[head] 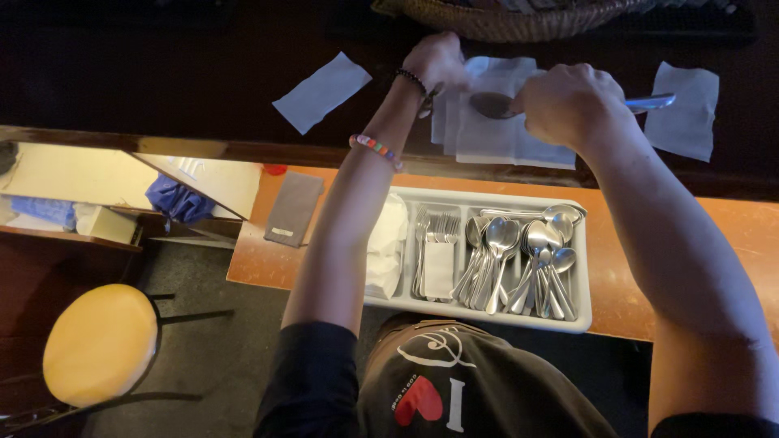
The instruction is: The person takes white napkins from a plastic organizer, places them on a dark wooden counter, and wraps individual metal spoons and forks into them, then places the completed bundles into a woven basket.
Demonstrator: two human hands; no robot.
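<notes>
The left hand (436, 61) is partly turned away; its fingers curl down onto a stack of white napkins (487, 130) on the dark upper counter (162, 73), pinching at the stack's left edge, but the fingertips are hidden. The right hand (568, 101) is closed in a fist around a metal spoon (493, 105). The bowl projects left over the napkins, the handle end projects right, and the middle of the handle is covered by the fist.

Single napkins lie flat, one near the counter's left part (322, 91), one toward its right end (688, 109). A woven basket (503, 20) is cut off by the top edge.

Below, on the orange wooden bench (730, 243), a white plastic tray (487, 312) sits at the near edge. Its compartments hold folded paper, forks (438, 231) and polished spoons (519, 259); the left arm covers the tray's left end. A grey pouch (294, 209) lies at the bench's left corner. A round yellow stool (99, 345) stands on dark floor, lower left.
</notes>
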